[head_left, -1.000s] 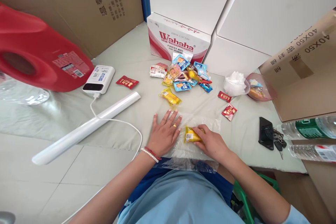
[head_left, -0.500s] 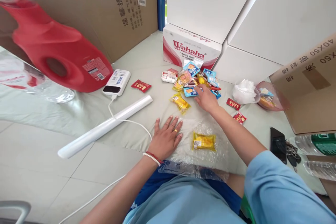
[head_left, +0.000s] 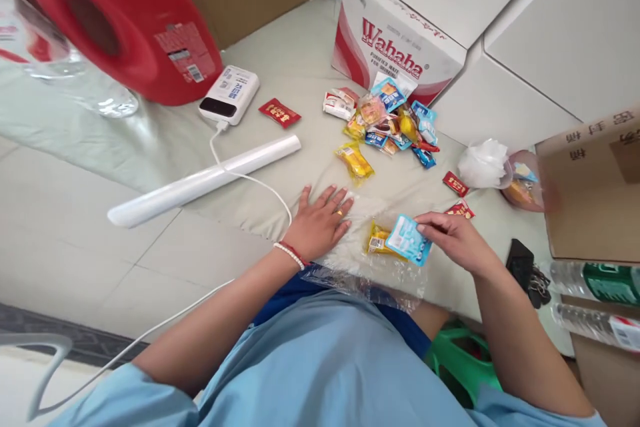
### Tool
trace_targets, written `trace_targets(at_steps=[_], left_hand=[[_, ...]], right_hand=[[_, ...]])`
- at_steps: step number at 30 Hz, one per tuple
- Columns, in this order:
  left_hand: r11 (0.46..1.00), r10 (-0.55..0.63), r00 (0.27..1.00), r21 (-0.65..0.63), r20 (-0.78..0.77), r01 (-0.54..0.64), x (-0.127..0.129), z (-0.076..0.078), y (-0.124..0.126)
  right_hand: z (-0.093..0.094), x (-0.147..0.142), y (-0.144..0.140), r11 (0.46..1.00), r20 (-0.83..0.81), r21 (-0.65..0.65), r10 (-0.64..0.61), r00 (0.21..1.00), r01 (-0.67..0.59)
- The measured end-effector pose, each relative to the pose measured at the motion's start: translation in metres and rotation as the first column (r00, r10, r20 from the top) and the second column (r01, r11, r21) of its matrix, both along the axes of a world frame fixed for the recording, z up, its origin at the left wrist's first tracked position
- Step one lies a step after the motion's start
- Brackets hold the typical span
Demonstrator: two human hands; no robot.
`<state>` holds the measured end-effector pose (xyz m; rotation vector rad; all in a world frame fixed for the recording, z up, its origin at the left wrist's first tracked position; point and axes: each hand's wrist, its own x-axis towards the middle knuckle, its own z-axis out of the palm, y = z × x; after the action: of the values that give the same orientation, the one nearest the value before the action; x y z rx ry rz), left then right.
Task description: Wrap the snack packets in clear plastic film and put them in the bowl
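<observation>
My left hand (head_left: 320, 221) lies flat, fingers spread, on the left edge of a clear plastic sheet (head_left: 373, 273) at the table's near edge. My right hand (head_left: 453, 239) holds a light blue snack packet (head_left: 409, 240) by its right end, just above the sheet. A yellow snack packet (head_left: 377, 241) lies on the sheet, partly under the blue one. A pile of small wrapped snacks (head_left: 387, 125) sits farther back, with another yellow packet (head_left: 355, 161) beside it.
A white roll (head_left: 203, 180), a power bank (head_left: 229, 95) with a white cable, and a red jug (head_left: 115, 20) lie to the left. A Wahaha box (head_left: 395, 47) and white boxes stand behind. A pink bowl (head_left: 525, 183), phone (head_left: 520, 260), bottles (head_left: 595, 280) and a cardboard box (head_left: 595, 193) are right.
My right hand left the yellow packet on the sheet, reached to the pile, and came back holding a light blue packet. My left hand stayed flat on the sheet.
</observation>
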<state>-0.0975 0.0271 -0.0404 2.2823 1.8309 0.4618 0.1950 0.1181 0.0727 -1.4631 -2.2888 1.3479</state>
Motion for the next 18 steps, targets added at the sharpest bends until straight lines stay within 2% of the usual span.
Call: trace_targets(at_steps=[2,4,7,11,14,18], left_hand=[[1.000,-0.007,1.000,-0.007,-0.016,0.007,0.000,0.000,0.001],[1.000,-0.008,0.999,-0.013,-0.034,0.007,0.000,0.001,0.001],[1.000,0.001,0.999,-0.014,-0.047,-0.002,0.001,0.002,0.002],[1.000,0.006,1.000,-0.006,-0.028,-0.006,0.002,0.002,0.001],[1.000,0.013,1.000,-0.006,-0.018,-0.013,0.002,0.001,0.001],[1.000,0.013,1.000,-0.007,-0.022,-0.014,0.002,0.001,0.001]], right_hand=[[-0.015,-0.010,-0.016,0.998,0.067,0.062,0.016,0.998,-0.020],[-0.028,-0.022,-0.023,0.978,0.189,0.204,0.014,0.982,-0.054],[-0.034,-0.032,-0.028,0.934,0.285,0.338,0.013,0.958,-0.113],[-0.022,-0.028,-0.038,0.922,0.301,0.316,0.127,0.945,-0.224],[-0.018,-0.028,-0.046,0.897,0.445,0.238,0.239,0.863,-0.372],[-0.025,-0.034,-0.053,0.879,0.550,0.239,0.228,0.803,-0.413]])
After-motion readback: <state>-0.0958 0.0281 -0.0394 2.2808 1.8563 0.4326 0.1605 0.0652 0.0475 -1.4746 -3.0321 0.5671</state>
